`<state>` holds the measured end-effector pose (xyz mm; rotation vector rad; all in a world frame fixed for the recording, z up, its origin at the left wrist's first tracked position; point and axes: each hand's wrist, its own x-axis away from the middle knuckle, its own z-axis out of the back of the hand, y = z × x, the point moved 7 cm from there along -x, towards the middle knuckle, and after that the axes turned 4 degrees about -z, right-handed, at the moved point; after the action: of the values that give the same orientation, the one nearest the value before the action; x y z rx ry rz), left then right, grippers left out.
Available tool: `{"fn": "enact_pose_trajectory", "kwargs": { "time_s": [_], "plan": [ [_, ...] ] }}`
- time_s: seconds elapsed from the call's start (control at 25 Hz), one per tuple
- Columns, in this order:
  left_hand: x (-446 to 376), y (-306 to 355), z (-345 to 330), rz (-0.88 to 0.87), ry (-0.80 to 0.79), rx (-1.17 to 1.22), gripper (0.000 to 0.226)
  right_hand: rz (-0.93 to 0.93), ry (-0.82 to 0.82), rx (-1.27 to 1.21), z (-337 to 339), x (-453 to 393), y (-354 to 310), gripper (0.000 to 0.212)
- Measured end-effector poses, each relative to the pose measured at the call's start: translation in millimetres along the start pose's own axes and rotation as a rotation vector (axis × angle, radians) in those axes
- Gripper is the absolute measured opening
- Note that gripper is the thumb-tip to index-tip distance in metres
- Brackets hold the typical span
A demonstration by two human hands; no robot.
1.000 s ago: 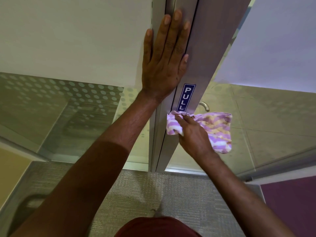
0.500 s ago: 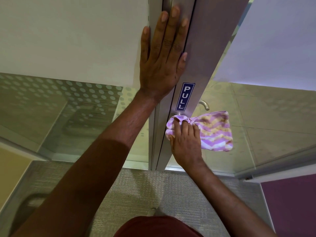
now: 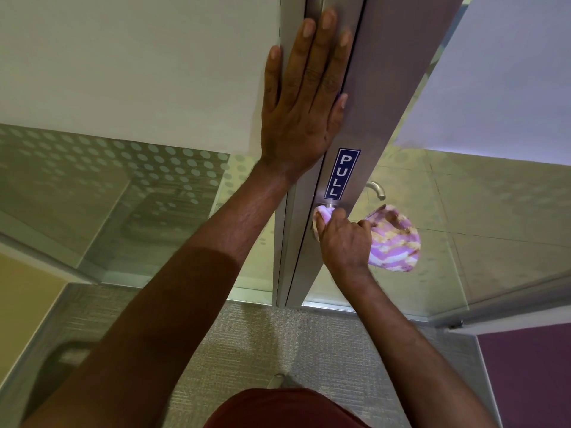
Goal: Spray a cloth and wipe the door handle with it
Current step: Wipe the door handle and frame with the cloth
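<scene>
Even, soft indoor light fills the frame, brightest on the pale wall (image 3: 133,63) at upper left and the panel at upper right, with no hard shadows. The wide lens bends the door frame (image 3: 380,88) and splays lines toward the edges. The cloth (image 3: 398,245) is slightly motion-blurred, while the glass (image 3: 123,193) carries hazy reflections.

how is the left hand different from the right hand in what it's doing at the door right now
The left hand lies flat and open, fingers spread, against the door frame above the PULL sign; the right hand is curled shut below that sign. The left hand holds nothing, while the right hand's grip bunches the purple striped cloth. The left hand sits higher than the right. Both touch the same door edge.
</scene>
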<state>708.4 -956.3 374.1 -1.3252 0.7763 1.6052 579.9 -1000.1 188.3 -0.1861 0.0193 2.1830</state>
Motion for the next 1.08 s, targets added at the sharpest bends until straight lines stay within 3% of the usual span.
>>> {"fn": "enact_pose_trajectory", "kwargs": {
  "time_s": [0.12, 0.2, 0.32, 0.44, 0.6, 0.72, 0.88, 1.08],
  "plan": [
    [-0.5, 0.7, 0.0, -0.001, -0.002, 0.004, 0.053, -0.009, 0.058, -0.022, 1.0, 8.8, 2.9, 0.038],
    [-0.5, 0.2, -0.8, 0.001, -0.001, 0.008, 0.053, 0.025, 0.123, 0.097, -5.4, 22.7, 2.1, 0.025],
    [0.4, 0.0, -2.1, -0.002, 0.005, -0.003, 0.053, 0.088, 0.102, 0.27, -16.7, 27.5, 0.9, 0.035],
    [0.5, -0.2, -3.5, 0.002, 0.007, -0.005, 0.052, 0.113, 0.09, 0.323, -13.0, 16.7, 0.0, 0.022],
    [0.3, -1.1, -3.1, -0.001, 0.016, -0.016, 0.051, 0.083, -0.025, 0.138, -13.8, 0.3, 3.5, 0.049],
    [0.0, -1.0, -3.0, 0.001, 0.02, -0.02, 0.051, 0.057, -0.045, 0.089, -14.4, -7.4, 5.7, 0.057],
    [-0.3, -1.9, -2.8, 0.0, 0.021, -0.025, 0.05, 0.072, 0.106, 0.01, -9.1, 7.4, 12.2, 0.043],
    [0.0, -2.1, -2.8, 0.004, 0.014, -0.02, 0.049, 0.267, 0.274, 0.171, -17.9, 25.9, 25.4, 0.029]
  ]
}}
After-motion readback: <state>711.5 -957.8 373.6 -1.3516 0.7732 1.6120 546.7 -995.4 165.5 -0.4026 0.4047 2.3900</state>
